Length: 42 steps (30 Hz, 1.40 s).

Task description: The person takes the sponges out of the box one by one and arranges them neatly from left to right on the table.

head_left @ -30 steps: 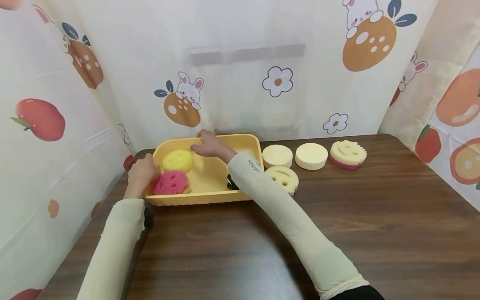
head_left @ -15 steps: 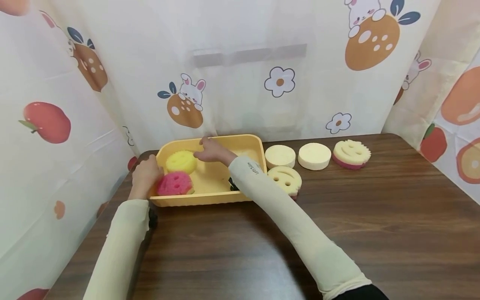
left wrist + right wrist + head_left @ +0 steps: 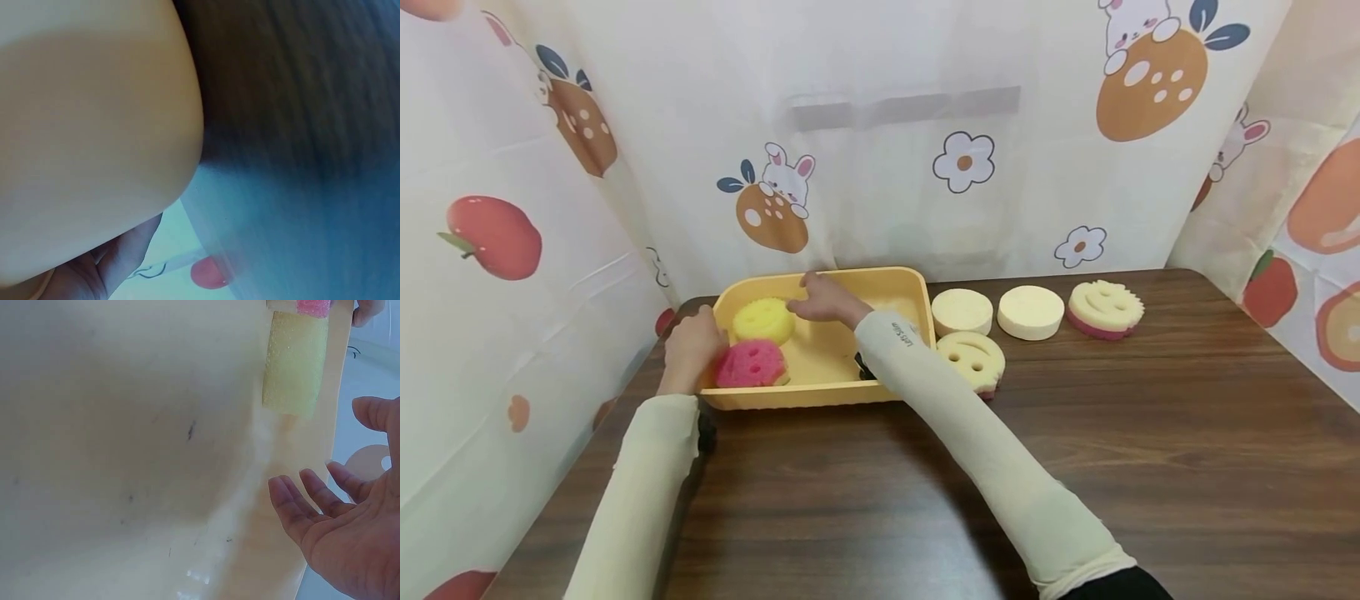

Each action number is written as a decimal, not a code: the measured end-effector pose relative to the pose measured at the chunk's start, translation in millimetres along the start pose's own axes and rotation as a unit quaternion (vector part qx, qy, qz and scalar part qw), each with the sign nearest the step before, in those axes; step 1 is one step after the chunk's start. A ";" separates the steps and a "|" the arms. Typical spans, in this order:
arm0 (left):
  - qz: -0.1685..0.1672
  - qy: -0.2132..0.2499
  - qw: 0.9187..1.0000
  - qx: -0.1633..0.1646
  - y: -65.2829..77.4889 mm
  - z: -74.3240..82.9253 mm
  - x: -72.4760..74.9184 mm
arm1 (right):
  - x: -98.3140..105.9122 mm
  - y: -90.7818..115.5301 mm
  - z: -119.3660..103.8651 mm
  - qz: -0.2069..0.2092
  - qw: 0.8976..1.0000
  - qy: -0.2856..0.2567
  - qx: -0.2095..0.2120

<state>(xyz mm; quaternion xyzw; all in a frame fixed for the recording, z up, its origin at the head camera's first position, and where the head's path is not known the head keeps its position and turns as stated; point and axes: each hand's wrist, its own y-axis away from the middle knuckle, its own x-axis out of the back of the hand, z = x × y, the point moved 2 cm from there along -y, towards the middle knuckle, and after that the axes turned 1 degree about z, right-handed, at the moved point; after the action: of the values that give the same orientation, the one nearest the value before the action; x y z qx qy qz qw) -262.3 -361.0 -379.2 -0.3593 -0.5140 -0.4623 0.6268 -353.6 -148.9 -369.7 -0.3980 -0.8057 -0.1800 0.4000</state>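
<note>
A yellow plastic tray point(image 3: 827, 394) stands on the table near the back wall. In its left end lie a yellow round sponge point(image 3: 763, 321) and a pink sponge point(image 3: 751, 363) with holes. My left hand point(image 3: 692, 346) grips the tray's left rim; in the left wrist view the tray's outer wall point(image 3: 100, 137) hides much of that hand. Over the tray's far side hangs my right hand point(image 3: 826, 298), fingers loosely spread and holding nothing. In the right wrist view its fingers point(image 3: 286, 503) are near the tray's wall, apart from the yellow sponge.
Two plain cream discs point(image 3: 962, 312) point(image 3: 1030, 312) sit right of the tray. Farther right is a smiley sponge point(image 3: 1105, 308) with a pink underside. Another smiley sponge point(image 3: 973, 360) lies against the tray's right side, partly behind my right sleeve. A patterned curtain point(image 3: 880, 208) rises behind.
The whole view has shifted slightly as the head moved. Both hands keep their places at the tray, and the sponges stay where they were.
</note>
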 end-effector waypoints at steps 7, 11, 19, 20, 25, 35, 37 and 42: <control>-0.006 0.001 1.000 -0.005 0.4 0.5 1.1 | -5.1 -5.0 -4.5 -0.013 1.000 0.008 -0.003; 0.002 -0.003 1.000 -0.007 -0.5 0.5 0.5 | -6.9 -6.3 -7.3 -0.021 1.000 0.008 -0.003; 0.001 -0.007 1.000 -0.003 -3.0 1.3 1.5 | -7.2 -8.5 -10.0 -0.031 0.999 0.022 -0.008; 0.001 -0.007 1.000 -0.004 -3.3 1.3 1.7 | -7.4 -8.9 -10.1 -0.033 0.999 0.027 -0.009; -0.002 -0.004 1.000 -0.003 -2.0 2.0 1.7 | -11.3 -10.8 -9.5 -0.049 0.998 0.048 -0.014; -0.008 0.000 1.000 -0.001 -1.6 0.0 -1.3 | -20.8 -10.9 -6.6 -0.075 0.995 0.058 -0.009; -0.007 -0.002 1.000 -0.002 -2.3 0.2 -0.6 | -20.4 -10.5 -6.7 -0.078 0.995 0.056 -0.007; -0.001 -0.008 1.000 -0.007 -1.8 1.5 -0.3 | -19.8 -10.8 -6.4 -0.084 0.995 0.059 -0.001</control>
<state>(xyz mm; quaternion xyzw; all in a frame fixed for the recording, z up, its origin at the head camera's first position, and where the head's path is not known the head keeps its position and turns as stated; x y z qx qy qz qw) -264.5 -360.0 -379.3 -0.3668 -0.5162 -0.4637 0.6197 -351.6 -169.3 -381.1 -0.3177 -0.8111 -0.2371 0.4301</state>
